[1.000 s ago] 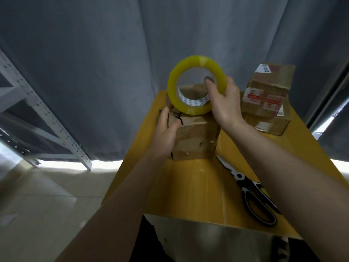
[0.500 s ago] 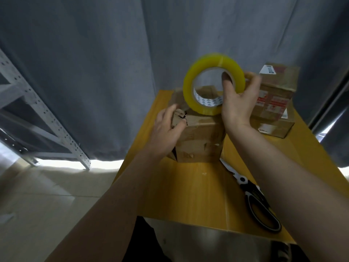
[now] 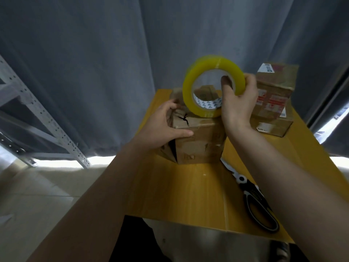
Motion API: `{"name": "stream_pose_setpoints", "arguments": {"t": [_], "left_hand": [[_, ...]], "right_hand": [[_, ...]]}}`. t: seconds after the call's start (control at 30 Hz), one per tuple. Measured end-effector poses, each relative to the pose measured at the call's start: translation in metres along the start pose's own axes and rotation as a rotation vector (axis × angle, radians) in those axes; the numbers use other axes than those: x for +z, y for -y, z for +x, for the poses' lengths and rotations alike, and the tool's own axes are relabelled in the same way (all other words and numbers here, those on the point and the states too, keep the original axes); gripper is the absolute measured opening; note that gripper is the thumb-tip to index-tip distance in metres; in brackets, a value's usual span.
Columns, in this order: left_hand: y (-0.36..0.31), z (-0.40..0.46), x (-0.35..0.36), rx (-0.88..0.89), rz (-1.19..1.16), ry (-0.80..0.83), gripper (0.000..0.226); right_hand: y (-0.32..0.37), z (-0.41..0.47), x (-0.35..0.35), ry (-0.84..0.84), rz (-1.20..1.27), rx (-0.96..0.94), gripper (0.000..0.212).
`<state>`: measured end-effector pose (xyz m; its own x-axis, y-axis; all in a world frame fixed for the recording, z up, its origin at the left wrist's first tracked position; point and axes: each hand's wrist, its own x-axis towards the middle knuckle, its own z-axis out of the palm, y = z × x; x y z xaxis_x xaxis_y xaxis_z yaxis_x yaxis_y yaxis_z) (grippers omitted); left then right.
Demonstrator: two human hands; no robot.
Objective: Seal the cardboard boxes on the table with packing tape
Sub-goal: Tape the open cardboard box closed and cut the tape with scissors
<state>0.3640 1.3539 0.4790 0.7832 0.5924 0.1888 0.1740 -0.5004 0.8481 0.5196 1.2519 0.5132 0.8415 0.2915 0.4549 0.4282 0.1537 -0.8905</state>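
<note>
Both forearms are bare from the wrists back to the near edge of the view, with no sleeves showing. The left hand and right hand wear no gloves, rings or watch. Dark clothing shows at the near edge.

Scissors, grey curtain, metal shelving
</note>
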Motion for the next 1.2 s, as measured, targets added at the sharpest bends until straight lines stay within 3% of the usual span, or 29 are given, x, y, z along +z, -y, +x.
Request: {"name": "stream_pose_setpoints", "arguments": {"t": [0.17, 0.3, 0.47, 0.53, 0.87, 1.07, 1.13, 1.2], "left_hand": [[-0.009, 0.002, 0.01, 0.048, 0.113, 0.003, 0.1], [-0.009, -0.001, 0.025, 0.014, -0.023, -0.062, 0.085], [0.0, 0.006, 0.041, -0.17, -0.478, -0.297, 0.054], [-0.001, 0.01, 0.047, -0.21, -0.51, -0.366, 0.045], [-0.006, 0.009, 0.052, -0.247, -0.57, -0.434, 0.04], [-0.008, 0.007, 0.054, -0.302, -0.612, -0.446, 0.039], [-0.009, 0.007, 0.054, -0.307, -0.611, -0.445, 0.039], [-0.009, 0.007, 0.054, -0.308, -0.592, -0.445, 0.04]], "right_hand": [[0.001, -0.002, 0.003, -0.041, 0.034, 0.083, 0.016], [-0.002, 0.0, 0.004, -0.039, 0.134, 0.281, 0.026], [0.001, -0.004, 0.003, -0.023, 0.245, 0.36, 0.018], [0.0, -0.004, 0.002, 0.019, 0.217, 0.362, 0.016], [0.0, 0.003, -0.014, 0.13, 0.101, 0.279, 0.013], [0.005, 0.024, -0.04, 0.275, 0.281, 0.484, 0.005], [0.0, 0.02, -0.039, 0.252, 0.306, 0.524, 0.018], [-0.007, 0.01, -0.035, 0.253, 0.319, 0.592, 0.046]]}}
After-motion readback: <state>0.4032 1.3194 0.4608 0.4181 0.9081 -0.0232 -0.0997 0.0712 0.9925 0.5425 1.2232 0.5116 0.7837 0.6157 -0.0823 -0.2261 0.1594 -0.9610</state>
